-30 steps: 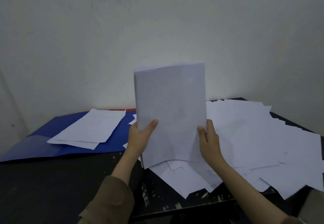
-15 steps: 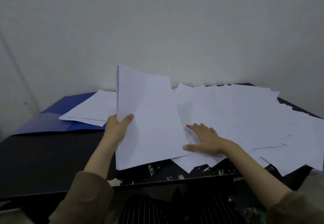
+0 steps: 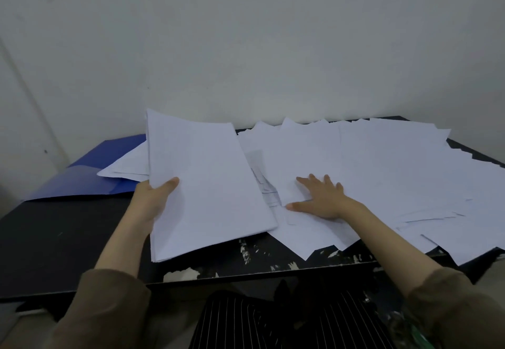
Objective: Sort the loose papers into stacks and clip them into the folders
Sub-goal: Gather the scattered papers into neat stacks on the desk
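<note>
Left hand (image 3: pixel 153 201) grips blank paper stack (image 3: pixel 207 190), no legible writing.

White stack (image 3: pixel 207 184) tilted, raised; loose papers (image 3: pixel 382 173) spread flat; blue folder (image 3: pixel 90 173) open w/ sheets.

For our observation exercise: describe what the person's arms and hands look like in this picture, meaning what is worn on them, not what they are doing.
Both hands, the left hand and the right hand, are bare: no gloves, and no rings or watch that I can make out. Each forearm is uncovered, with an olive-brown sleeve pushed back up the arm.
</note>
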